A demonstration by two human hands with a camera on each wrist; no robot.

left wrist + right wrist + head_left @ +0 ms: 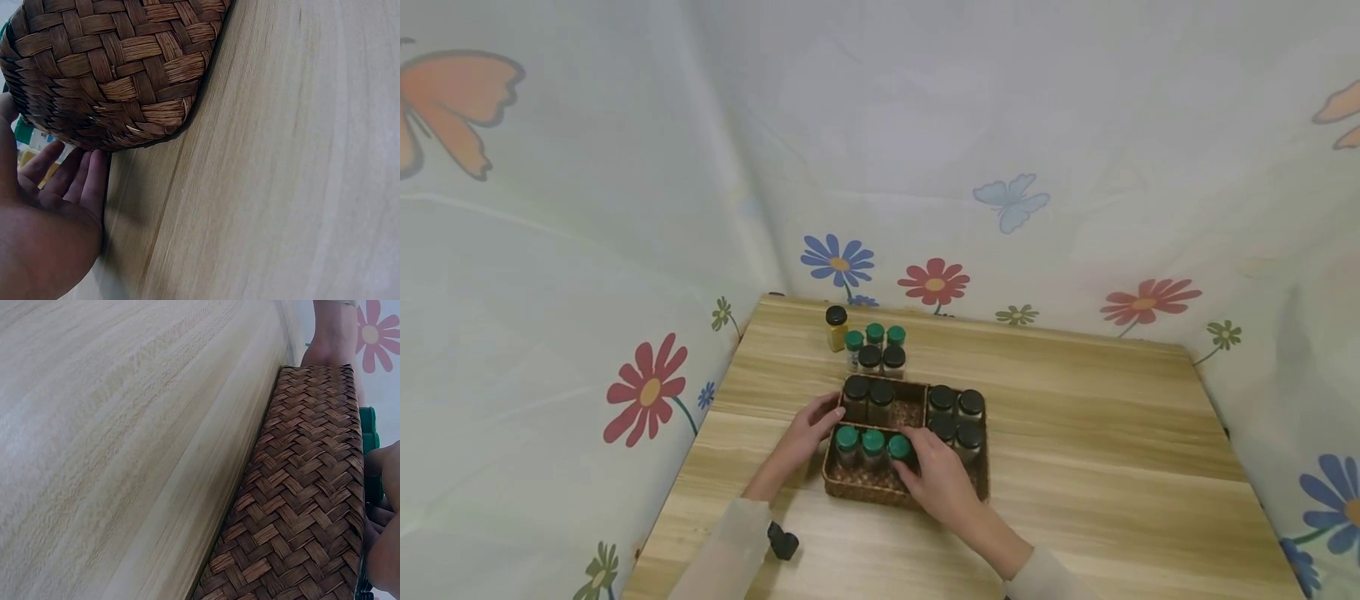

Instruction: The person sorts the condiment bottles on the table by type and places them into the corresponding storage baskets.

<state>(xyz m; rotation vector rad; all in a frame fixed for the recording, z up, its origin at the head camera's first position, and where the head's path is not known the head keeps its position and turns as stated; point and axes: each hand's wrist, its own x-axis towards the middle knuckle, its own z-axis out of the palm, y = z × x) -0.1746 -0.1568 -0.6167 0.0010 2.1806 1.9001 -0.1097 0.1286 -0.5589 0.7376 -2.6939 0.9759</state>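
Note:
A brown woven basket (880, 493) with compartments stands on the table. Along its front-left compartment is a row of green-capped spice jars (847, 442). My right hand (942, 477) pinches the rightmost green-capped jar (898, 447) by its cap, within that compartment; whether its base touches the basket floor is hidden. At the basket's left side rests my left hand (808, 429), its thumb at the rim and its fingers spread along the outside. In the left wrist view, the left hand's fingers (94, 181) lie beside the woven wall (119, 69).
Black-capped jars (868, 398) fill part of the back-left compartment, and several more (957, 417) occupy the right one. Behind the basket are green- and black-capped jars (875, 337) and a yellow jar (837, 329). A small black object (783, 542) lies near the left sleeve.

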